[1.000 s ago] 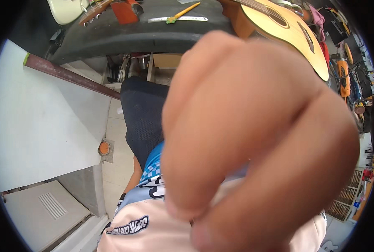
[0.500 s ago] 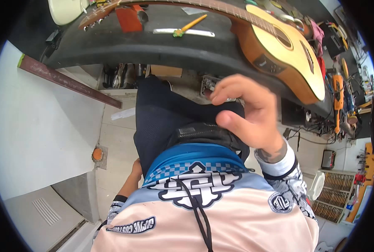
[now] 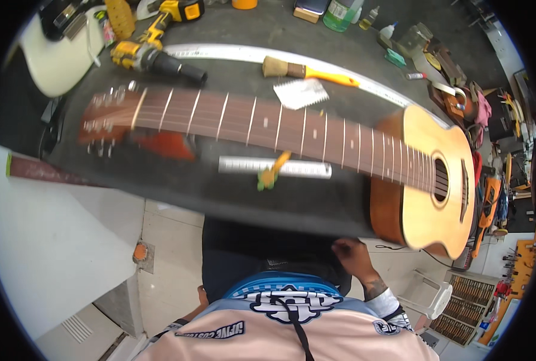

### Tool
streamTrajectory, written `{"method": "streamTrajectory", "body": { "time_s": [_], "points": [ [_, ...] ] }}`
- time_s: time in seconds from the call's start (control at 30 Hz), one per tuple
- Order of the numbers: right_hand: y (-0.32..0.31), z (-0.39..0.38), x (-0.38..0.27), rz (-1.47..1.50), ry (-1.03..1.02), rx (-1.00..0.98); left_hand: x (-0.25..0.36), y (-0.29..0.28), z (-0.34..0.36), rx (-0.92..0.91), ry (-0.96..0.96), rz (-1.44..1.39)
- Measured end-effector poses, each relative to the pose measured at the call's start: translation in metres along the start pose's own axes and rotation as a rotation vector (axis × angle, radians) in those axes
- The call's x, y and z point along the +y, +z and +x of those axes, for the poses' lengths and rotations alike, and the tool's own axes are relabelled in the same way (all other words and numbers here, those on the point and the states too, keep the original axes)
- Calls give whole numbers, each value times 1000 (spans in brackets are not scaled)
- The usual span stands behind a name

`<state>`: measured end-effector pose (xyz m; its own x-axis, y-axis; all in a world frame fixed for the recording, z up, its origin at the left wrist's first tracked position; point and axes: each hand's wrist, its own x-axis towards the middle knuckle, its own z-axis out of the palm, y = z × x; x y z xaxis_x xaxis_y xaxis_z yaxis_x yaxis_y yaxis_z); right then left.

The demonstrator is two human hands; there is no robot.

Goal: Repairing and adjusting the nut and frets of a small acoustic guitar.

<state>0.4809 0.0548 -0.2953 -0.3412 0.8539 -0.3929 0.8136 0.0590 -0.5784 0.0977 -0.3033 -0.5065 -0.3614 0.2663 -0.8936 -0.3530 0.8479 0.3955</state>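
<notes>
My right hand (image 3: 354, 259) hangs low by my lap, just below the front edge of the workbench. Its fingers are loosely bent, and nothing shows in them. Only a sliver of my left hand (image 3: 203, 295) shows beside my left hip; its fingers are hidden. An acoustic guitar (image 3: 421, 210) lies face up along the bench, body at the right and neck (image 3: 250, 123) stretching left. Its headstock, blurred, rests near a red-orange block (image 3: 168, 145). In front of the neck lie a short steel ruler (image 3: 307, 169) and a small yellow-handled tool (image 3: 268, 178) with a green end.
Behind the neck are a yellow cordless drill (image 3: 137, 56), a paintbrush (image 3: 325, 75), a long metal ruler (image 3: 232, 52) and a white packet (image 3: 301, 94). Bottles (image 3: 340, 15) stand farther back. A white stool (image 3: 424, 295) is at the right.
My view has tilted up, showing more of the bench and the whole guitar. My right hand has dropped from in front of my waist to beside my lap.
</notes>
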Motion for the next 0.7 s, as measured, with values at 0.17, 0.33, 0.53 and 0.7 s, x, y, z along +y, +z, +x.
{"method": "streamTrajectory", "body": {
  "time_s": [0.17, 0.33, 0.53, 0.7],
  "points": [
    [-4, 15, 24, -4, -200, -7, 43, -32, -6, 4, -14, 95],
    [-2, 11, 42, 69, -151, -2, 89, -54, 31, -49, 84, 212],
    [8, 8, 11, -66, -97, 55, 128, -60, 107, -12, 289, 448],
    [-43, -55, -92, -46, -402, -218, 183, -82, 109, 438, 985, 565]
  ]
}}
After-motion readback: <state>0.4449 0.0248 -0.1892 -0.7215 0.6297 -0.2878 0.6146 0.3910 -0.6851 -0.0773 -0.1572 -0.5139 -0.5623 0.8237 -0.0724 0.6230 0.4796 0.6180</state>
